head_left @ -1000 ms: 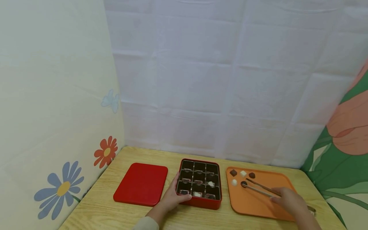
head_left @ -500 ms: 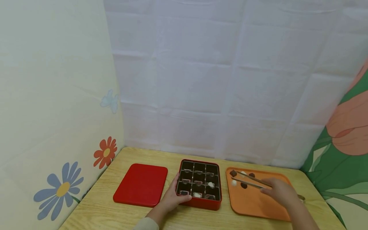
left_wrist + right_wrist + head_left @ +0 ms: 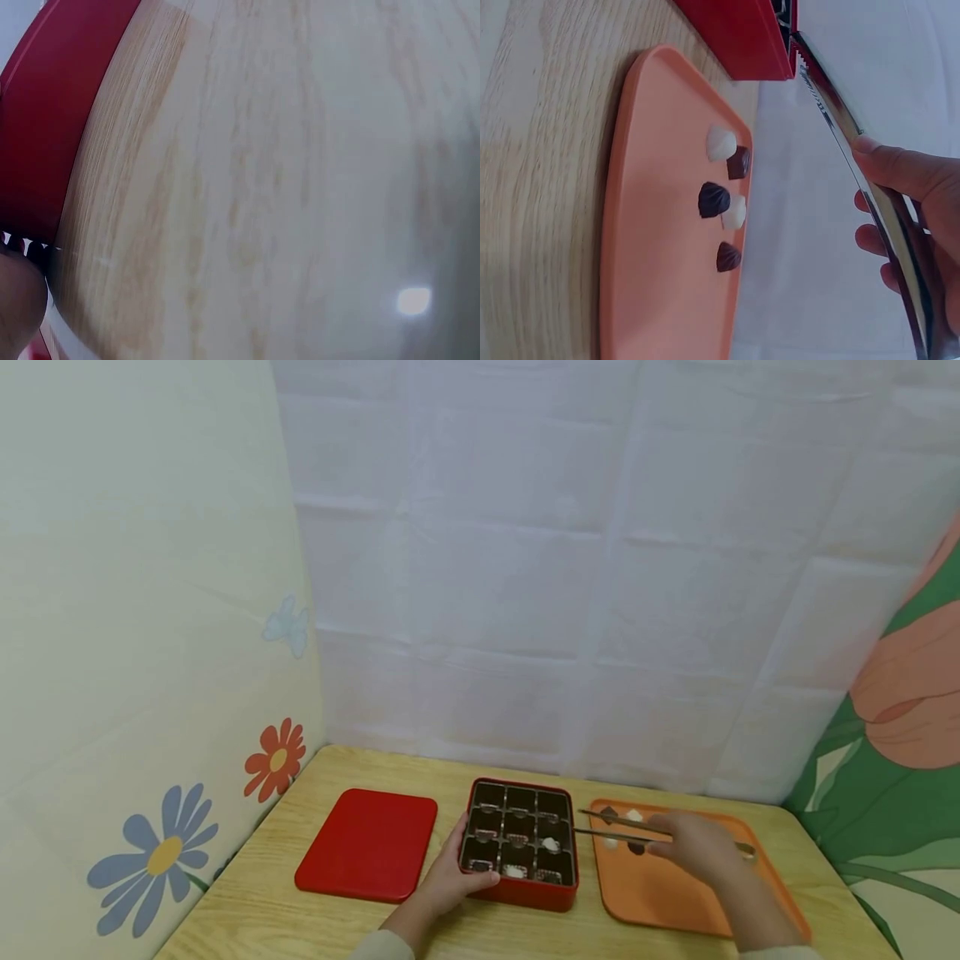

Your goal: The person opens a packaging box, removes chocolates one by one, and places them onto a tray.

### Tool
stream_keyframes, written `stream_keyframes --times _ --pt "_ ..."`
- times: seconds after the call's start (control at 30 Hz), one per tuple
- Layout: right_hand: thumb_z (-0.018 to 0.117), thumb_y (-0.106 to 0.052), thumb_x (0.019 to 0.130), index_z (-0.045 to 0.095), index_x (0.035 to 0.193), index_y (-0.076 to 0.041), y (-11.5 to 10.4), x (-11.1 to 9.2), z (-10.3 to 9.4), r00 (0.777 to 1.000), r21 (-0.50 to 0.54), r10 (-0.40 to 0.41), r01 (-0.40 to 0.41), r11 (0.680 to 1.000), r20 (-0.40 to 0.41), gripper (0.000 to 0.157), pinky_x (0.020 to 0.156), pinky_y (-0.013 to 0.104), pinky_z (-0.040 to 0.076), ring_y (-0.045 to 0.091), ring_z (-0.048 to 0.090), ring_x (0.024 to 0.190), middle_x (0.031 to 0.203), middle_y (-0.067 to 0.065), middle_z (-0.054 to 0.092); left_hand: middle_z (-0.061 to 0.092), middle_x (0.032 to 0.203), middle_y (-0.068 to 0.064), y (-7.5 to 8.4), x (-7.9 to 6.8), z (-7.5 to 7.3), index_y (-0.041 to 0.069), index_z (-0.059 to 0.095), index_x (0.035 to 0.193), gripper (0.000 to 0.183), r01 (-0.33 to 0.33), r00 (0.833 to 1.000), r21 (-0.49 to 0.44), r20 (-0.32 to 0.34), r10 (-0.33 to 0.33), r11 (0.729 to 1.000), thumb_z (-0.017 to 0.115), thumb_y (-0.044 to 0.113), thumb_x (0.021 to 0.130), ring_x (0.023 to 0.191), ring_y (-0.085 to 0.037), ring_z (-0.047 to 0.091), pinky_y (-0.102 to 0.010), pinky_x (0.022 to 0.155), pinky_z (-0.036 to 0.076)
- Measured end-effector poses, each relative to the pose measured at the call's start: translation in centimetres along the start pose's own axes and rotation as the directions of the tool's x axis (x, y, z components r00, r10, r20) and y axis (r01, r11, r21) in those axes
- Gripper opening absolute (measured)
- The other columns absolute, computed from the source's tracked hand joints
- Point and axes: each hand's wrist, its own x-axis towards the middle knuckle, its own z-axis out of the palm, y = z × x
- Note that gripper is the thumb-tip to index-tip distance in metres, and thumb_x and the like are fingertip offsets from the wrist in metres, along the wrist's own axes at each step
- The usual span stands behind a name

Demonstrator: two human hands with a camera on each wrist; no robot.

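Observation:
My left hand point(image 3: 448, 878) grips the near left corner of a red box point(image 3: 534, 892), its thumb along the front rim. The box has a dark divided insert; a white chocolate point(image 3: 551, 844) sits in a right-hand compartment, another white piece point(image 3: 514, 871) in the front row. My right hand point(image 3: 697, 847) holds metal tongs point(image 3: 626, 834) level over the orange tray point(image 3: 652, 893). Their tips are apart at the box's right rim, with nothing visible between them. Several dark and white chocolates lie on the tray, among them a dark one point(image 3: 714, 200) and a white one point(image 3: 721, 142).
A red lid point(image 3: 367, 843) lies flat on the wooden table point(image 3: 262, 914), left of the box. A white cloth point(image 3: 465, 568) hangs behind the table, with flower-printed cloths at both sides.
My right hand has carried the tongs leftward, from above the dark chocolate on the tray to the box's right rim. The left hand and the box stay in place.

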Motion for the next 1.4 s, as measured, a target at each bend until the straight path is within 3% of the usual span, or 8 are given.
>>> stream_keyframes --times 0.5,0.63,0.8,1.03,1.13,1.27,1.4 --pt "0.078 -0.025 0.082 0.074 0.114 -0.012 -3.4 1.1 0.2 0.997 -0.031 -0.08 0.08 0.996 0.012 0.035 0.074 0.043 0.055 0.022 0.068 0.091 0.107 0.003 0.074 0.023 0.157 -0.028 -0.4 0.1 0.0 0.011 0.011 0.158 0.112 -0.014 1.0 0.01 -0.006 0.014 1.0 0.085 0.017 0.074 0.137 -0.044 0.033 -0.062 0.11 0.029" --pt "0.079 -0.024 0.08 0.075 0.109 -0.01 -3.9 1.4 0.3 0.995 -0.069 -0.101 0.101 0.992 0.009 0.033 0.075 0.043 0.056 0.022 0.069 0.09 0.105 0.004 0.075 0.026 0.156 -0.027 -0.2 0.0 0.0 0.012 0.01 0.159 0.111 -0.005 1.0 0.0 -0.002 0.005 1.0 0.084 0.015 0.076 0.13 -0.04 0.042 -0.056 0.107 0.036" --pt "0.081 -0.024 0.078 0.076 0.107 -0.013 -4.9 1.7 0.3 0.991 -0.148 -0.131 0.133 0.98 0.019 0.031 0.063 0.036 0.053 0.018 0.066 0.077 0.095 0.001 0.075 0.026 0.156 -0.027 0.0 -0.2 0.0 0.013 0.009 0.159 0.111 0.004 1.0 -0.007 0.0 -0.004 1.0 0.083 0.013 0.077 0.124 -0.034 0.048 -0.049 0.103 0.041" --pt "0.08 -0.022 0.079 0.073 0.111 -0.009 -6.4 1.8 0.3 0.985 -0.232 -0.172 0.173 0.957 0.023 0.035 0.075 0.043 0.056 0.025 0.068 0.093 0.107 0.006 0.073 0.026 0.156 -0.026 0.1 -0.2 0.0 0.012 0.011 0.159 0.11 -0.001 1.0 0.003 -0.012 0.001 1.0 0.084 0.013 0.076 0.126 -0.036 0.045 -0.05 0.105 0.038" --pt "0.081 -0.019 0.079 0.074 0.104 -0.008 -7.0 1.9 0.2 0.984 -0.272 -0.178 0.177 0.946 0.021 0.029 0.075 0.043 0.056 0.025 0.067 0.088 0.1 0.006 0.073 0.027 0.156 -0.026 0.2 -0.2 0.1 0.012 0.011 0.159 0.111 -0.002 1.0 0.008 -0.015 0.002 1.0 0.084 0.013 0.075 0.127 -0.036 0.044 -0.051 0.106 0.036" --pt "0.082 -0.018 0.076 0.072 0.08 -0.01 -8.1 2.2 0.1 0.987 -0.338 -0.162 0.158 0.928 0.018 0.013 0.062 0.037 0.053 0.018 0.061 0.068 0.078 0.001 0.068 0.028 0.156 -0.025 0.2 -0.2 0.1 0.012 0.012 0.159 0.111 -0.002 1.0 0.015 -0.021 0.003 1.0 0.084 0.013 0.075 0.128 -0.035 0.044 -0.05 0.106 0.035" --pt "0.083 -0.018 0.075 0.064 0.068 -0.013 -9.4 2.4 -0.2 0.988 -0.407 -0.157 0.143 0.902 0.0 0.021 0.054 0.035 0.05 0.014 0.054 0.058 0.064 -0.002 0.06 0.028 0.156 -0.025 0.3 -0.3 0.1 0.012 0.011 0.159 0.111 -0.001 1.0 0.009 -0.016 0.001 1.0 0.084 0.013 0.075 0.127 -0.035 0.045 -0.051 0.105 0.037"
